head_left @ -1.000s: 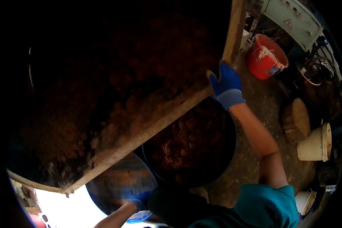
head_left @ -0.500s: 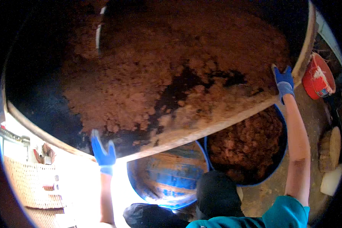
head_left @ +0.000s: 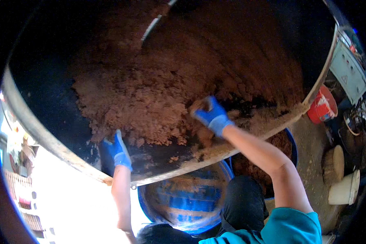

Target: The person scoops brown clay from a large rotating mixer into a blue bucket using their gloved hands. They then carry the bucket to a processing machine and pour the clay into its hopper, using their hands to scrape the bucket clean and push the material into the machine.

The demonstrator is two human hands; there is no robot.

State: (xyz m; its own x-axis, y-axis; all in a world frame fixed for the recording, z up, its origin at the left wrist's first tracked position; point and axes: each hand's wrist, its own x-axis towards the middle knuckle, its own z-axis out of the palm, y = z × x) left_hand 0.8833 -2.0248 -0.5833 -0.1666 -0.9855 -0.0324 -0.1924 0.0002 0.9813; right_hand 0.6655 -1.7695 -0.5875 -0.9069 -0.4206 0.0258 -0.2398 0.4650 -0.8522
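Observation:
Inside a large round dark pan with a pale rim (head_left: 313, 95) lies a broad heap of crumbly brown material (head_left: 142, 93). Blue gloves with lighter cuffs cover both my hands. My left hand (head_left: 118, 151) is open at the heap's near left edge, thumb and fingers apart, just inside the rim. Over the near middle, my right hand (head_left: 212, 117) reaches into the loose material, thumb and fingers spread apart and slightly blurred. Brown crumbs lie against its fingertips, which are partly hard to make out.
Below the rim stand a blue barrel (head_left: 187, 203) smeared with brown inside, and another barrel holding brown material (head_left: 281, 142). At right are a red bucket (head_left: 323, 106), a white bucket (head_left: 345, 189), a round woody block (head_left: 333, 162) and a grey control box (head_left: 349, 71).
My right hand has moved left from the right side of the rim into the near middle of the heap. My left hand has shifted slightly right and inward. The view has turned a little.

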